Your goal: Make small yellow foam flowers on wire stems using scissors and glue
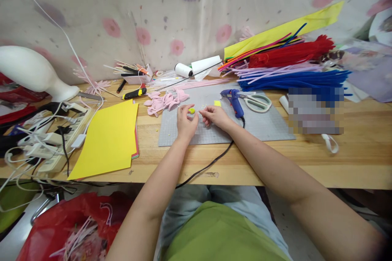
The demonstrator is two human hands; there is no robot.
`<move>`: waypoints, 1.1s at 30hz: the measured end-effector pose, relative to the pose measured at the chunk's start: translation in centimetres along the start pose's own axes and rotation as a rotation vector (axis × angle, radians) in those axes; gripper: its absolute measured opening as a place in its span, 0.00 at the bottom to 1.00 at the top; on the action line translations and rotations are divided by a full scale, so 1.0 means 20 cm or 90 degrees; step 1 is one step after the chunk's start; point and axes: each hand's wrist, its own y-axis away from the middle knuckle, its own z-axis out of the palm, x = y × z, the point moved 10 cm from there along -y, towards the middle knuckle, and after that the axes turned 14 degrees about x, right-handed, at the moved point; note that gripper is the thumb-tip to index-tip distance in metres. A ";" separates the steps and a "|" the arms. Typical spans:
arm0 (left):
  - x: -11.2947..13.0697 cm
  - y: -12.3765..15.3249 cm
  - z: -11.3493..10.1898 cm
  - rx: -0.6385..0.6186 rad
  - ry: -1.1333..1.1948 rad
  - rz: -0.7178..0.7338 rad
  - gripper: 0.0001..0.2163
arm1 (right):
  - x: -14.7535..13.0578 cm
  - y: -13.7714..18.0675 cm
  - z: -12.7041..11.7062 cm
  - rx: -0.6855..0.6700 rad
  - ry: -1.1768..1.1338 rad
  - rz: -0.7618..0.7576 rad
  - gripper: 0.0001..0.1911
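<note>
Yellow pc [191, 111] held in L hand [185, 124], left of glue gun [235, 104] | R hand [214, 116] set between pc & gun, grip pinched narrow, contents can't be told | pc's long axis unclear

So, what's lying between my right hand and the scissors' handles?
The blue glue gun lies between your right hand and the scissors' handles, as the head view shows.

The small piece [191, 111] is yellow, the mat [263, 124] gridded grey — the curtain [202, 16] blotched pink and purple.
</note>
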 end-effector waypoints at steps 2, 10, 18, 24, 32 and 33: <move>0.01 0.02 0.05 -0.063 0.013 0.003 0.15 | -0.01 0.00 -0.01 0.008 0.017 -0.021 0.16; -0.07 0.05 0.12 -0.147 0.019 -0.076 0.08 | -0.02 -0.01 -0.02 0.004 -0.019 -0.020 0.16; -0.07 0.04 0.10 -0.125 0.003 -0.051 0.10 | 0.00 0.02 0.01 -0.040 -0.036 0.056 0.12; -0.05 0.04 0.09 -0.124 -0.008 -0.042 0.10 | -0.02 -0.01 -0.01 -0.005 -0.057 0.015 0.10; -0.07 0.03 0.09 -0.114 0.012 -0.066 0.10 | 0.00 0.02 0.00 -0.021 -0.077 0.053 0.08; -0.07 0.03 0.09 -0.113 0.012 -0.066 0.10 | 0.00 0.02 0.01 -0.022 -0.078 0.057 0.08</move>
